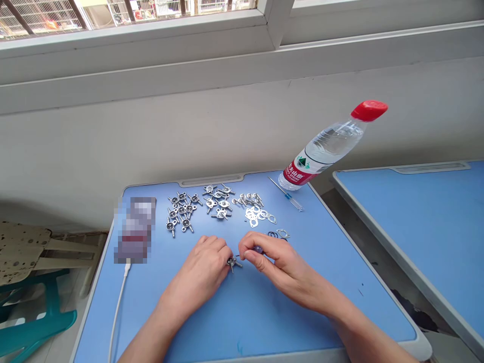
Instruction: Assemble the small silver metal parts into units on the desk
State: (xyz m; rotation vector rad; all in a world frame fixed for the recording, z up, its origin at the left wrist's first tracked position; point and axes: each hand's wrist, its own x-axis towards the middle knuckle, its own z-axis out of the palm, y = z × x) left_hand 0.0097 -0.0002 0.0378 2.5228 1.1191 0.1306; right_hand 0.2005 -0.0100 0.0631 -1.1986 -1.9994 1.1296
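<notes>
The left hand (212, 259) lies low over the table (212, 333), its fingers curled and closed on a small metal part (233, 262), which shows at the thumb side with its thin stems poking out to the right and toward the person. The part is near the middle of the table, between the two hands; whether it touches the surface cannot be told. The right hand (270, 254) is just beside it, thumb and forefinger pinched shut on a small tool with a purplish handle (258, 249), most of which the fingers hide; its thin tip points left at the part, and contact between them is too small to make out. Beyond the hands, toward the wall (204, 136), lie several groups of metal pieces: black-centred parts (182, 210) on the left, flanged parts (220, 202) in the middle, and small parts (249, 198) to their right, just behind a loose pile of flat plates (260, 215). Black rings (272, 234) and a single plate (283, 233) lie just past the right hand. A screwdriver (288, 195) rests near the far right corner, close to the base of a red-capped bottle (321, 151) that leans right in the view. At the left edge lies a blurred phone (135, 232) with a white cable (120, 302) running from its near end. A green stool (53, 302) stands left of the table, and a second table (423, 217) stands to the right, across a gap.
</notes>
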